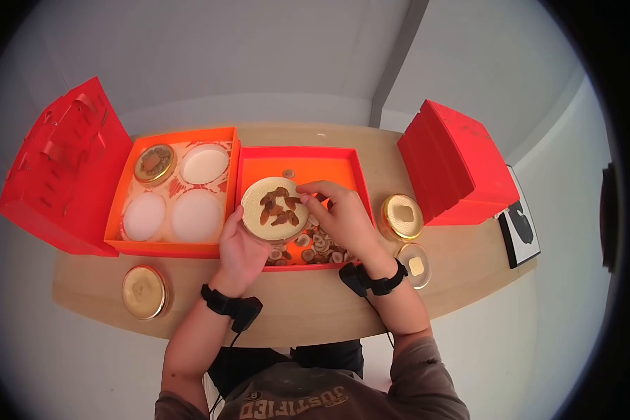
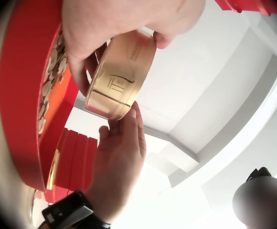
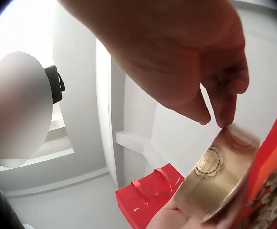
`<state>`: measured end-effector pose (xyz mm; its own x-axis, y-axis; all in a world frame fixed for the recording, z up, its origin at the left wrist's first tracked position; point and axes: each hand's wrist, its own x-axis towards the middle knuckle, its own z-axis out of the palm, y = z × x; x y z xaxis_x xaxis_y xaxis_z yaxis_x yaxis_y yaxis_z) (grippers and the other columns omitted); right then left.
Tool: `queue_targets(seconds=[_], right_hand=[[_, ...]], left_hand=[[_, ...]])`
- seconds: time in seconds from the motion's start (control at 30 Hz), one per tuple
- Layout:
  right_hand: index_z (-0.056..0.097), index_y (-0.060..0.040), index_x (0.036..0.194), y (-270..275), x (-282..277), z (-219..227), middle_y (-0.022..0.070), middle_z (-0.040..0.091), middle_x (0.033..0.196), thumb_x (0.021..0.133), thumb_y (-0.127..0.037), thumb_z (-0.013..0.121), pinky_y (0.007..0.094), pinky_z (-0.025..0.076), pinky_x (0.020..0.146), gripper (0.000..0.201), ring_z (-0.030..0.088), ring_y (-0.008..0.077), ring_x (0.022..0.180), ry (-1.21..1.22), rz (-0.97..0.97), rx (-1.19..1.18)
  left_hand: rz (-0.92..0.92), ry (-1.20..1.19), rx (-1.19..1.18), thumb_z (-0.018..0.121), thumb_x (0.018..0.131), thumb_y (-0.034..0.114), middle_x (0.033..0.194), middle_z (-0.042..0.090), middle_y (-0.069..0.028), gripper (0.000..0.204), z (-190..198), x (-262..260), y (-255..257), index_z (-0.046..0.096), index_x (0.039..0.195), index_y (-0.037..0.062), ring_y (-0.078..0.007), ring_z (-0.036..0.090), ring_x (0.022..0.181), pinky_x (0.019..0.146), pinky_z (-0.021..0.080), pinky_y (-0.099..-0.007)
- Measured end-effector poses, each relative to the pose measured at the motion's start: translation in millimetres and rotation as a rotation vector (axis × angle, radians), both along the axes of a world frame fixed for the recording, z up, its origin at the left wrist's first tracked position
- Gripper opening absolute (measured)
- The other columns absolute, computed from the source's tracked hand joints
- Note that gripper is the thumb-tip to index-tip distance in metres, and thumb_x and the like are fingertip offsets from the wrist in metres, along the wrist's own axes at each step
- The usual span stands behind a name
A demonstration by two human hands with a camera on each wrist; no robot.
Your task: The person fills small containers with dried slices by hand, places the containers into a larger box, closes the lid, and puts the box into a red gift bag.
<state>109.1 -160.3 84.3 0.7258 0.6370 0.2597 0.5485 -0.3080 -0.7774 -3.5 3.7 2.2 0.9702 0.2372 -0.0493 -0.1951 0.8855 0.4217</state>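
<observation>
My left hand (image 1: 241,241) holds a round, shallow canister (image 1: 254,222) from below and the side, its wall see-through with gold bands in the wrist views. Elongated reddish-brown dried slices (image 1: 268,206) lie spread on the cream, textured surface facing up. At the far right rim is my right hand (image 1: 346,217), thumb and forefinger reaching over the edge beside the slices. In the right wrist view, its thumb and fingers stand apart, with fingertips right at the rim. Below the canister, a red tray with an orange floor (image 1: 329,168) contains many pale, brown-edged round slices (image 1: 320,246).
Left of the tray sits an orange box (image 1: 232,189) with round wells and one gold-rimmed jar (image 1: 154,165). Red bags (image 1: 66,171) and a red carton (image 1: 462,168) flank it. Gold round tins (image 1: 145,292) stand near the front left and right, with a clear lid (image 1: 414,264).
</observation>
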Motion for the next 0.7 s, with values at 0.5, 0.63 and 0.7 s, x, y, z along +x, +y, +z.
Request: queue_targets(seconds=[0.5,0.63,0.7], right_hand=[[0.072,-0.012,0.118,-11,10,-51,0.0073,0.076,0.095,0.094,-0.016,0.063,0.0384,0.056,0.08,0.026,0.071,0.023,0.092,0.054,0.464,-0.665],[0.073,-0.0218,0.121,-3,-4,-60,0.0094,0.075,0.1,0.096,-0.018,0.059,0.0421,0.055,0.087,0.029,0.071,0.0289,0.097,-0.112,0.417,-0.651],[0.073,-0.0244,0.122,-2,-4,-59,0.0105,0.074,0.102,0.096,-0.019,0.058,0.0428,0.055,0.087,0.03,0.071,0.0303,0.097,-0.161,0.4,-0.643]], left_hand=[[0.062,0.003,-0.019,0.04,0.107,0.04,0.154,0.047,-0.0122,0.053,-5,1,1,0.044,0.148,0.0069,-0.0313,0.042,0.144,0.119,0.031,-0.0555],[0.051,-0.008,-0.024,0.04,0.107,0.039,0.154,0.047,-0.0123,0.052,-6,1,2,0.044,0.148,0.0067,-0.0307,0.042,0.144,0.119,0.031,-0.0549],[0.045,-0.013,-0.038,0.04,0.107,0.039,0.153,0.048,-0.0124,0.052,-2,0,0,0.045,0.147,0.0068,-0.0304,0.043,0.144,0.119,0.031,-0.0549]])
